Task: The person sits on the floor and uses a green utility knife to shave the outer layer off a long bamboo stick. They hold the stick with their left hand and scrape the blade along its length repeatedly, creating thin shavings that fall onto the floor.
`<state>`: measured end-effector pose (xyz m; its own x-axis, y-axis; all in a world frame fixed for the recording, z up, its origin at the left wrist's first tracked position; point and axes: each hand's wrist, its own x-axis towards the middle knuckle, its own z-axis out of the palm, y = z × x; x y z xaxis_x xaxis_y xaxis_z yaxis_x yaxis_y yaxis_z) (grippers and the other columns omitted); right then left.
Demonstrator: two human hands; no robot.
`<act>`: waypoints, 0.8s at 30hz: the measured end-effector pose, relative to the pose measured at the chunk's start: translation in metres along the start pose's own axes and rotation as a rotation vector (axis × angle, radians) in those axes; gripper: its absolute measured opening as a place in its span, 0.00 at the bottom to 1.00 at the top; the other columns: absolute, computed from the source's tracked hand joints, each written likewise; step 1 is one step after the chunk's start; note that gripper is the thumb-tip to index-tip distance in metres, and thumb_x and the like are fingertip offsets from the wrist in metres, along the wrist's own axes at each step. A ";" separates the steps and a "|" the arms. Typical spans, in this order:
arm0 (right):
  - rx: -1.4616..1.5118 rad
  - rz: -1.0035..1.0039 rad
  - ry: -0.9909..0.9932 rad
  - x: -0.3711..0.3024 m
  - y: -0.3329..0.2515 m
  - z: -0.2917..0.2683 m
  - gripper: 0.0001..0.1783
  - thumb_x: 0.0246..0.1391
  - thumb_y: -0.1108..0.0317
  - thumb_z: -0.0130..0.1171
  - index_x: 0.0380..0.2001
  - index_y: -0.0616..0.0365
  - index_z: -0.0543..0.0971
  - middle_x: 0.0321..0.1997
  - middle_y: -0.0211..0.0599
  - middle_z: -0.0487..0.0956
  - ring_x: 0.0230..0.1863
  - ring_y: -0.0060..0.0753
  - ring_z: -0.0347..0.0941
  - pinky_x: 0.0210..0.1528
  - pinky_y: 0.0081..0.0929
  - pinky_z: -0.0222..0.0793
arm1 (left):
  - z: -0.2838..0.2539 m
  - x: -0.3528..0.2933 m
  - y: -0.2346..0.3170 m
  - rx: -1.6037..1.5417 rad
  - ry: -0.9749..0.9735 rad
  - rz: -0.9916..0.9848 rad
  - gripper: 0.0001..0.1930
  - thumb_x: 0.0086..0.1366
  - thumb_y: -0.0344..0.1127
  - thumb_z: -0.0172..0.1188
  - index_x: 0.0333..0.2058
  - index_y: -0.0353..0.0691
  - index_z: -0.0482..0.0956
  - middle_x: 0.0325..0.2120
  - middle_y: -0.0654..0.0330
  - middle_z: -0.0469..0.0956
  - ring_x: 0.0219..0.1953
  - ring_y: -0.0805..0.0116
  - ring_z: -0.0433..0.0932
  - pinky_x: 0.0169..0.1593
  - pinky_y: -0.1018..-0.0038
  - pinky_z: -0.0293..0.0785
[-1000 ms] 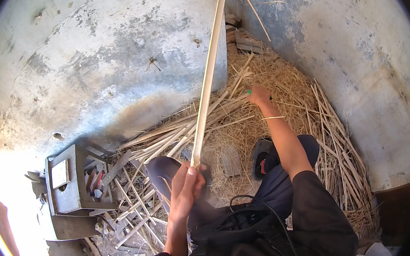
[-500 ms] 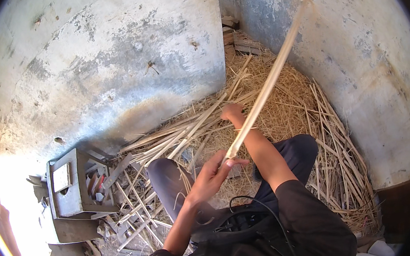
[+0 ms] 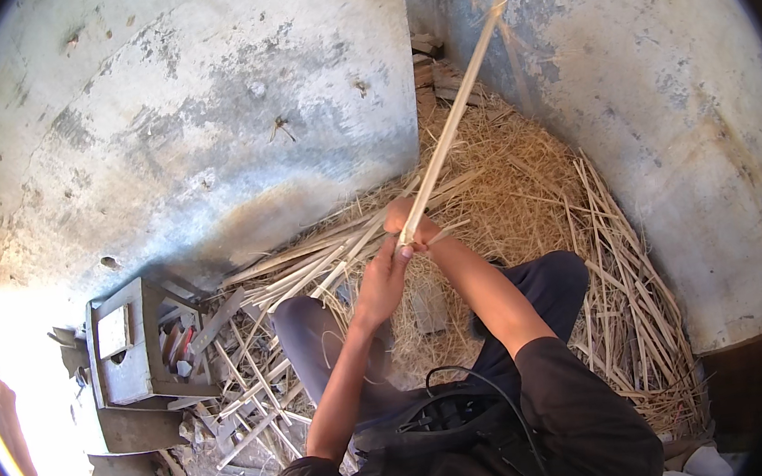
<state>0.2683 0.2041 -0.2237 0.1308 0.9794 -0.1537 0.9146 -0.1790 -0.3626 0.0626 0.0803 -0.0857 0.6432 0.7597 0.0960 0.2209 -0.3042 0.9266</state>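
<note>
My left hand is closed around the lower end of a long, pale split-wood strip. The strip slants up and away to the right, and thin frayed fibres hang at its far tip. Just beyond the left hand, my right hand is closed beside the strip's lower end. The strip partly covers it, so whatever its fingers hold is hidden. A thin band circles my right wrist. Loose wood strips lie in a heap beyond my left knee.
Straw-like shavings cover the floor ahead, between two worn walls. Along the right wall runs a pile of thin strips. At the left stands a small grey wooden box with an open side and odds and ends inside. My bent knees flank the work spot.
The left hand has moved forward with the strip, up to the right hand. The strip's far tip has swung to the left. My right hand has drawn back slightly to the left.
</note>
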 end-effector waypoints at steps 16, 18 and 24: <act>-0.012 0.193 -0.046 -0.054 0.063 -0.123 0.28 0.71 0.44 0.56 0.54 0.57 0.85 0.41 0.40 0.87 0.40 0.38 0.84 0.49 0.40 0.78 | -0.032 -0.034 0.019 -0.027 0.271 -0.079 0.14 0.80 0.41 0.55 0.44 0.32 0.77 0.21 0.60 0.76 0.27 0.75 0.72 0.32 0.69 0.69; 0.131 0.127 0.049 -0.072 0.062 -0.150 0.29 0.74 0.42 0.51 0.55 0.57 0.84 0.35 0.37 0.84 0.34 0.33 0.80 0.45 0.37 0.76 | -0.033 -0.043 0.029 -0.057 0.309 -0.024 0.14 0.83 0.41 0.53 0.45 0.36 0.80 0.22 0.72 0.67 0.25 0.83 0.62 0.29 0.78 0.59; 0.540 -0.118 0.495 -0.169 0.015 -0.214 0.29 0.76 0.42 0.50 0.48 0.59 0.83 0.26 0.29 0.76 0.22 0.24 0.67 0.32 0.28 0.67 | -0.038 -0.060 0.077 -0.211 0.246 -0.019 0.22 0.86 0.48 0.46 0.51 0.34 0.82 0.21 0.73 0.65 0.23 0.85 0.59 0.28 0.82 0.54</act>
<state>0.3417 0.0561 -0.0059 0.3170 0.8996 0.3004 0.6344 0.0343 -0.7722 0.0127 0.0333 -0.0066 0.4378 0.8883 0.1392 0.0574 -0.1821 0.9816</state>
